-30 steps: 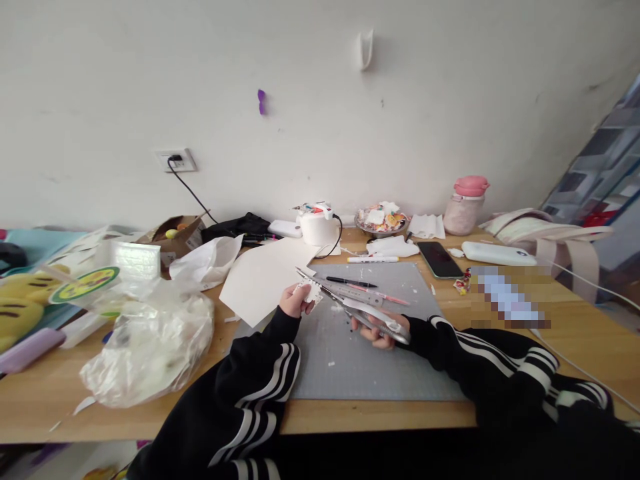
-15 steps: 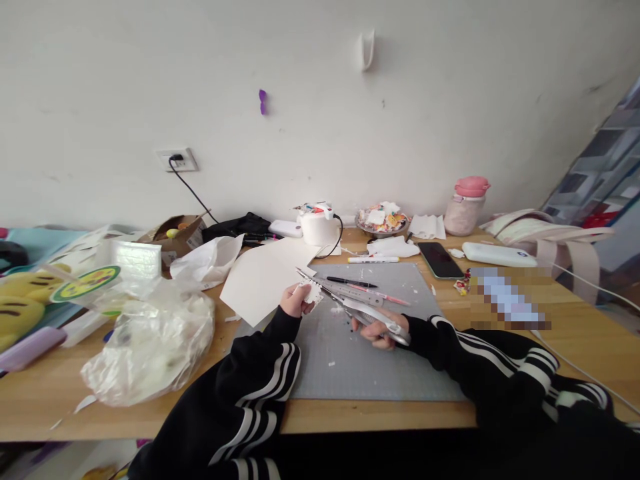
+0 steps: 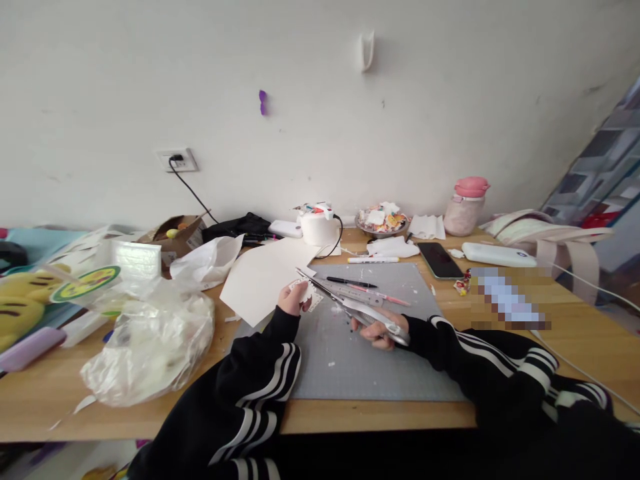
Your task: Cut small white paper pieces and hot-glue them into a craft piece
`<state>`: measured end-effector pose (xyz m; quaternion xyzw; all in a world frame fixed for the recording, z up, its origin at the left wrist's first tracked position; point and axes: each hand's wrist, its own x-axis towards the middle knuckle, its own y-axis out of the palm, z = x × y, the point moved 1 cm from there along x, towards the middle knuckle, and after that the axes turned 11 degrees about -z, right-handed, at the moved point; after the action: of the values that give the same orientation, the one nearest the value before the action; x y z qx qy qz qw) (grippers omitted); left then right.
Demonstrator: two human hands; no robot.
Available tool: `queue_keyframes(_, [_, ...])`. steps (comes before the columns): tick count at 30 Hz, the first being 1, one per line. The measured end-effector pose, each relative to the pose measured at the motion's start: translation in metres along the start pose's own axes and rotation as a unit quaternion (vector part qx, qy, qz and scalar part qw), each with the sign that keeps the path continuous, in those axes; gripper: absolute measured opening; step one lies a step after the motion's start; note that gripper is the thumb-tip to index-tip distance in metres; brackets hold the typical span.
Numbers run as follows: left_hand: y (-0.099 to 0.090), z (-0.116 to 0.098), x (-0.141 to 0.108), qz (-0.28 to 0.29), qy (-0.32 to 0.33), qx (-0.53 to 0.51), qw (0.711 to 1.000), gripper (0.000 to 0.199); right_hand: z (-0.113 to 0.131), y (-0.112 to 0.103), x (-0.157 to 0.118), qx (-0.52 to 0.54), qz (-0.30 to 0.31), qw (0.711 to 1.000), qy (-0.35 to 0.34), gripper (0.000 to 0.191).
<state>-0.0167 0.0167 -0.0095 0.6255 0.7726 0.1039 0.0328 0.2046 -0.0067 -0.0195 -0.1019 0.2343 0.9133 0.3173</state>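
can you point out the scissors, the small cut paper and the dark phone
Scissors (image 3: 360,308), head view: on the white handle
Small cut paper (image 3: 315,302), head view: on its lower right part
Dark phone (image 3: 441,260), head view: middle of its screen

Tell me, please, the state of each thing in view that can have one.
Left hand: pinching the white paper piece
Right hand: gripping the scissors
Scissors: held; opening unclear
Phone: face up, dark
Pink bottle: upright, closed
Metal bowl: heaped full
Cardboard box: open at top
Black plug: inserted in wall socket
Cutting mat: lying flat
Plastic bag: crumpled
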Motion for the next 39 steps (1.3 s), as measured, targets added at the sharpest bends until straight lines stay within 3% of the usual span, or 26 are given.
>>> queue_keyframes(17, [0.006, -0.011, -0.01, -0.088, -0.003, -0.013, 0.996, 0.029, 0.002, 0.002, -0.002, -0.003, -0.018, 1.0, 0.001, 0.032])
queue_keyframes(31, [0.005, -0.014, -0.009, -0.09, 0.017, 0.002, 0.996, 0.036, 0.001, -0.001, 0.004, 0.001, 0.011, 1.0, 0.028, 0.063])
queue_keyframes(39, [0.003, -0.018, -0.009, -0.08, 0.017, 0.021, 0.996, 0.037, 0.005, 0.008, -0.003, -0.004, -0.029, 1.0, 0.002, 0.046])
